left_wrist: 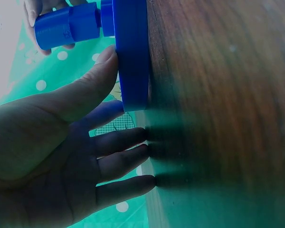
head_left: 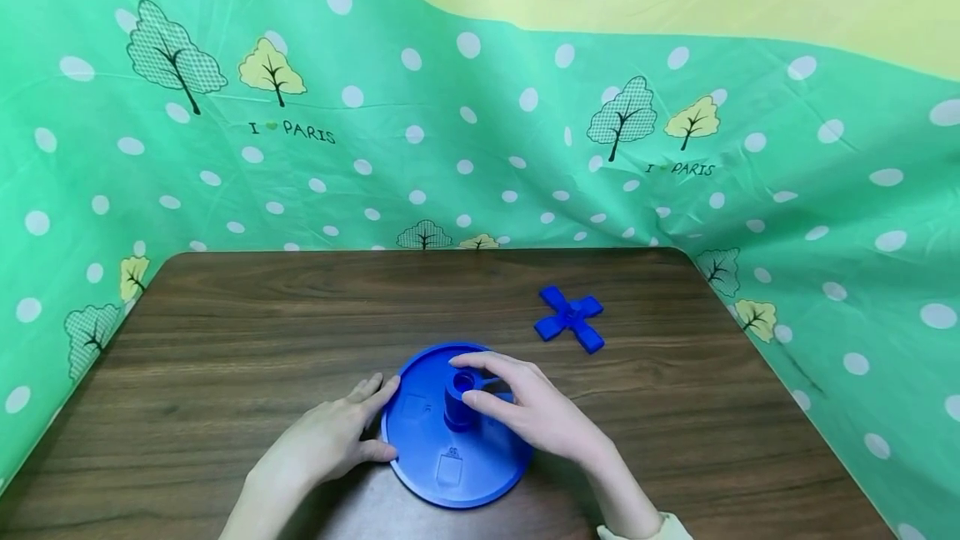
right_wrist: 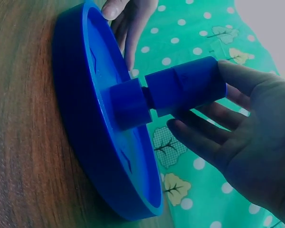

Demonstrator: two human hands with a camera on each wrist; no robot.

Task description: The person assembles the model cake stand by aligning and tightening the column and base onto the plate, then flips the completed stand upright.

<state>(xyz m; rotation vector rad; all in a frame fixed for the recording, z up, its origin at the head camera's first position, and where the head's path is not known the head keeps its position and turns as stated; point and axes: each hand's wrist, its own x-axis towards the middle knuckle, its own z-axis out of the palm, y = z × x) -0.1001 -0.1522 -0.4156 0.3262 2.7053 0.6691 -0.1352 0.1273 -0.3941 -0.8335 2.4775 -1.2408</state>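
A round blue base (head_left: pixel 423 448) with a raised rim and a short central post (right_wrist: pixel 128 105) lies on the table. My left hand (head_left: pixel 322 440) rests at its left side, thumb and index fingertip against the rim. Its other fingers, fairly straight, reach down to the tabletop in the left wrist view. My right hand (head_left: pixel 551 415) holds a blue cylindrical piece (right_wrist: pixel 187 85) upright over the post, thumb and fingers around its upper end. The cylinder's narrow neck meets the top of the post. An open bore shows in its top in the head view.
A blue four-armed cross piece (head_left: pixel 572 319) lies on the dark wood table (head_left: pixel 300 307), beyond the base and to the right. A green dotted cloth (head_left: pixel 465 132) with printed trees hangs around the table's back and sides.
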